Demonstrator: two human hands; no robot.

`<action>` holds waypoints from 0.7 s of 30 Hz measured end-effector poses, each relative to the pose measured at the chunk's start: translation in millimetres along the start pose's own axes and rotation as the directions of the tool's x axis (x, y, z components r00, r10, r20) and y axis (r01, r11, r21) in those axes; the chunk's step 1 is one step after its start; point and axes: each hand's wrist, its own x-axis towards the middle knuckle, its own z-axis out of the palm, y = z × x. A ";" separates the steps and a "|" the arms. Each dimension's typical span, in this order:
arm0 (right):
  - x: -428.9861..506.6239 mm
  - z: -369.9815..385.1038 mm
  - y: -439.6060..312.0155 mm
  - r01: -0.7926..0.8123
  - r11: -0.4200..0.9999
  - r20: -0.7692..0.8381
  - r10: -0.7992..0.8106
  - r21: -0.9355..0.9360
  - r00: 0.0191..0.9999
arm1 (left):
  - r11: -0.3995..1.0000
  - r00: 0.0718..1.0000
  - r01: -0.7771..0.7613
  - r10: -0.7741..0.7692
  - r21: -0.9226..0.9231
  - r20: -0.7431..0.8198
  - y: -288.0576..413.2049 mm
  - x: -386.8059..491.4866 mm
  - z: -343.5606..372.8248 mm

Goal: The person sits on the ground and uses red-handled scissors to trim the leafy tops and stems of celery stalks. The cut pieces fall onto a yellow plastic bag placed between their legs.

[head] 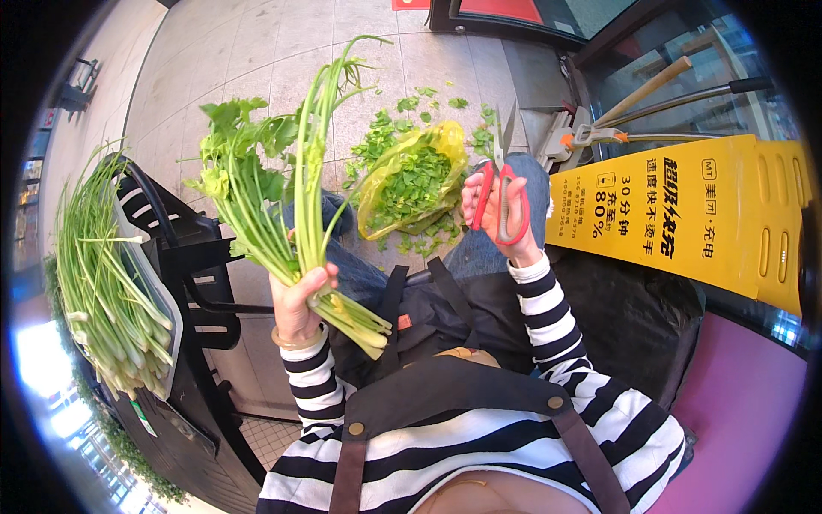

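My left hand (300, 302) grips a bunch of leafy celery (308, 231) around its lower stalks, the cut ends pointing down and to the right. Part of the bunch has leaves; some taller stalks beside them are nearly bare. In my right hand (494, 209) is a pair of scissors (504, 167) with red handles, blades pointing up and slightly apart. Between my knees a yellow plastic bag (457, 142) full of cut green leaves (414, 186) stands on the floor, with loose leaves scattered around it.
On the left, a tray (168, 315) of trimmed green stalks (112, 289) rests beside a black plastic chair (212, 289). A yellow sign (693, 218) bearing writing stands at the right, near long-handled cleaning tools (648, 90) and a glass door (603, 19). Tiled floor (257, 58) lies ahead.
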 end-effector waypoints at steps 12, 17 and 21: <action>2.1 9.0 16.9 -0.233 0.942 0.214 0.182 0.244 0.960 | 0.993 1.000 -0.028 0.029 -0.116 0.000 6.0 -10.7 -18.5; 16.2 14.9 11.4 -0.246 0.925 0.268 0.169 0.288 0.949 | 0.992 1.000 -0.028 0.026 -0.125 -0.013 6.9 -11.7 -21.0; 22.9 19.5 12.0 -0.253 0.896 0.202 0.189 0.365 0.961 | 0.987 1.000 -0.022 0.019 -0.158 -0.019 5.4 -11.7 -24.8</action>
